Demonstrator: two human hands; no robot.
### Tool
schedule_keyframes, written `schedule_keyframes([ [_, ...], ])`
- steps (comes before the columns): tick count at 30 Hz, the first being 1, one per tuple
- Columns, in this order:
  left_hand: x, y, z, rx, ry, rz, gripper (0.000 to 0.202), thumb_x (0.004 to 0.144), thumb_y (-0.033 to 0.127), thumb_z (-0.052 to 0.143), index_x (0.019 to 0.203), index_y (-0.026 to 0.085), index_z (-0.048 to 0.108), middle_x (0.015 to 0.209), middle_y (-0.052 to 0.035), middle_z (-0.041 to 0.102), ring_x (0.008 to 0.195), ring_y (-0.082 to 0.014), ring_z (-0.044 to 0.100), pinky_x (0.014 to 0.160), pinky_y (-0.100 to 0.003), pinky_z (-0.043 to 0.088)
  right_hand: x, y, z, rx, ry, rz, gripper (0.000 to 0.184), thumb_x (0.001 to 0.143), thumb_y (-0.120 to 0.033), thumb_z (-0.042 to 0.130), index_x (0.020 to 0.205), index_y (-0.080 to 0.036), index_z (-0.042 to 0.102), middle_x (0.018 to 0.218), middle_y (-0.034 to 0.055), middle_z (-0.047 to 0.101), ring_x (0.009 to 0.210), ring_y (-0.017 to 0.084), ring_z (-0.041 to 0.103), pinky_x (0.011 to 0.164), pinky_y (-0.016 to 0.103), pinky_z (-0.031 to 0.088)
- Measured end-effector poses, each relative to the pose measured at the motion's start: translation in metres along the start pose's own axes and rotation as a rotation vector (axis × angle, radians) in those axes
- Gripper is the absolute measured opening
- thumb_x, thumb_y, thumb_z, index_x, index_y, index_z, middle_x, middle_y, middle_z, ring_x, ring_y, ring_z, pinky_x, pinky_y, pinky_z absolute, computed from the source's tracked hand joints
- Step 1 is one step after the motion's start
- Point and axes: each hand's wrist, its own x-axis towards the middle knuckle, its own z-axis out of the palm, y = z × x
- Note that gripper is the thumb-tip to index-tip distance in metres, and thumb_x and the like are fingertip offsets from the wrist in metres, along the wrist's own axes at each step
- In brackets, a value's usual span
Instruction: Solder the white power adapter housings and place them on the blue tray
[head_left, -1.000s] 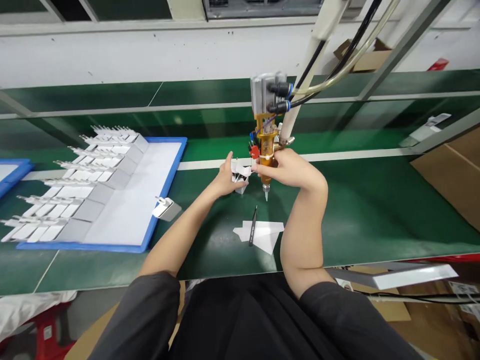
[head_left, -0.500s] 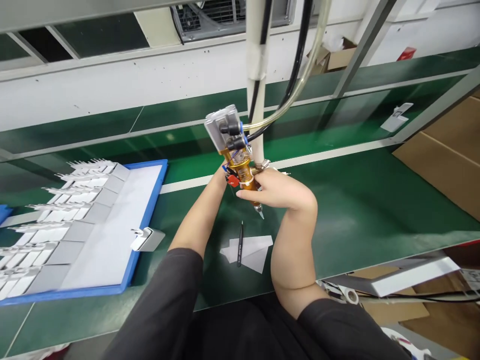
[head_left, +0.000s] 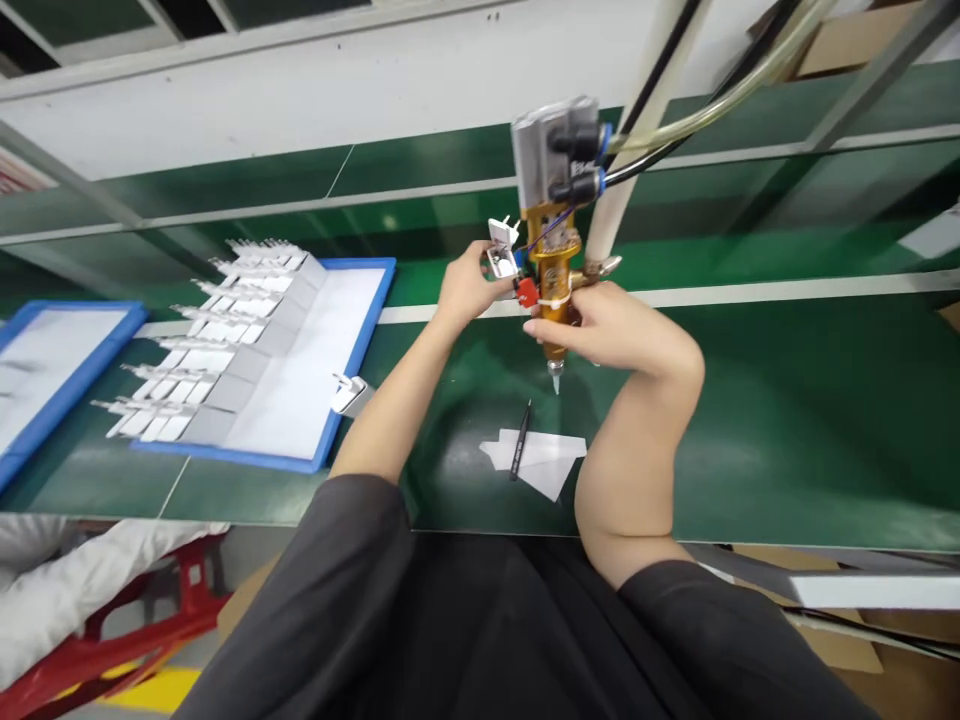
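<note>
My left hand (head_left: 466, 288) grips a white plug adapter (head_left: 500, 258), its pronged cover tipped up so the inside shows. Close beside it, to the right, is a gold glue dispenser (head_left: 553, 268) with a clear block on top and a fine tip pointing down. My right hand (head_left: 611, 322) is wrapped round the dispenser's lower body, thumb across the front. Below the tip, black tweezers (head_left: 520, 442) lie on pieces of white paper (head_left: 553, 474). Another adapter (head_left: 351, 396) rests at the tray's right edge, beside my left forearm.
A blue-rimmed tray (head_left: 364, 335) holds rows of white adapters (head_left: 225, 345). Further left lies a second blue-rimmed tray (head_left: 86, 390). A pale pole (head_left: 622, 190) and hoses (head_left: 697, 125) run up from the dispenser. A red stool (head_left: 176, 595) and white cloth are at lower left.
My view has shifted, so the bench appears further right. My left hand, mostly hidden behind the dispenser before, now shows at its left with the plug adapter. My right hand keeps its hold.
</note>
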Motion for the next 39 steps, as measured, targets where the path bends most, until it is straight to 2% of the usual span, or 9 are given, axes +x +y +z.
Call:
schedule_keyframes([
  [3,-0.073,-0.02,-0.048,0.06,0.031,-0.082,0.063,0.069,0.039,0.077,0.124,0.017,0.056,0.114,-0.0086,0.067,0.099,-0.0247,0.065,0.086,-0.034,0.052,0.007,-0.003,0.003,0.017,-0.007,-0.005,0.04,0.086,-0.05,0.051,0.063,-0.017,0.056,0.067,0.0042,0.067,0.061,0.015,0.056,0.062,0.032,0.039],
  [6,-0.152,-0.043,-0.075,0.015,-0.15,-0.185,0.058,0.071,0.049,0.074,0.121,0.022,0.06,0.106,-0.0065,0.069,0.085,-0.0216,0.066,0.078,-0.034,0.054,0.017,-0.011,0.013,0.152,0.007,-0.045,0.034,0.087,-0.047,0.052,0.071,-0.017,0.059,0.076,0.0052,0.07,0.069,0.017,0.063,0.068,0.035,0.046],
  [9,-0.21,-0.065,-0.076,-0.053,-0.303,-0.254,0.064,0.073,0.049,0.072,0.129,0.023,0.055,0.118,-0.0084,0.066,0.096,-0.024,0.066,0.086,-0.039,0.054,0.027,-0.023,0.028,0.348,0.021,-0.088,0.025,0.088,-0.042,0.053,0.084,-0.018,0.057,0.081,0.0048,0.07,0.076,0.017,0.066,0.069,0.034,0.05],
  [12,-0.24,-0.071,-0.061,-0.101,-0.246,-0.241,0.077,0.081,0.043,0.065,0.148,0.025,0.032,0.138,-0.0122,0.054,0.111,-0.0244,0.062,0.094,-0.04,0.052,0.037,-0.041,0.047,0.53,0.029,-0.141,0.019,0.09,-0.039,0.05,0.092,-0.02,0.05,0.077,0.0015,0.065,0.074,0.015,0.064,0.064,0.029,0.051],
  [16,-0.251,-0.056,-0.039,0.09,-0.001,-0.058,0.078,0.084,0.04,0.065,0.15,0.03,0.025,0.158,-0.0153,0.023,0.125,-0.0284,0.052,0.086,-0.038,0.056,0.045,-0.068,0.078,0.692,0.132,-0.151,0.014,0.088,-0.031,0.051,0.092,-0.023,0.039,0.079,-0.0017,0.056,0.064,0.009,0.054,0.06,0.025,0.05],
  [22,-0.251,-0.061,-0.021,0.09,0.173,-0.142,0.045,0.087,0.028,0.06,0.13,0.022,0.05,0.152,-0.0156,0.033,0.119,-0.0234,0.057,0.093,-0.036,0.053,0.037,-0.101,0.119,0.634,0.443,-0.243,0.025,0.09,-0.033,0.049,0.105,-0.023,0.032,0.104,0.0033,0.056,0.081,0.01,0.058,0.08,0.027,0.053],
  [27,-0.25,-0.065,-0.016,0.067,0.082,-0.29,0.033,0.083,0.041,0.066,0.106,0.019,0.058,0.11,-0.0121,0.064,0.107,-0.0269,0.062,0.087,-0.039,0.053,0.017,-0.119,0.126,0.518,0.416,-0.178,0.032,0.091,-0.043,0.048,0.111,-0.024,0.032,0.097,0.0037,0.058,0.075,0.012,0.06,0.075,0.029,0.053],
  [30,-0.251,-0.054,-0.018,0.092,0.025,-0.354,0.035,0.086,0.046,0.061,0.108,0.019,0.057,0.089,-0.0079,0.067,0.088,-0.0254,0.065,0.073,-0.035,0.051,0.008,-0.124,0.125,0.519,0.418,-0.19,0.034,0.086,-0.044,0.057,0.102,-0.023,0.036,0.077,-0.0003,0.056,0.07,0.013,0.059,0.076,0.031,0.053],
  [39,-0.253,-0.038,-0.042,-0.062,0.087,-0.261,0.036,0.08,0.042,0.068,0.108,0.02,0.065,0.095,-0.0037,0.07,0.084,-0.0189,0.066,0.075,-0.028,0.048,0.022,-0.115,0.152,0.704,0.687,-0.46,0.038,0.078,-0.041,0.068,0.092,-0.024,0.038,0.052,-0.0107,0.038,0.048,0.009,0.043,0.058,0.032,0.048],
])
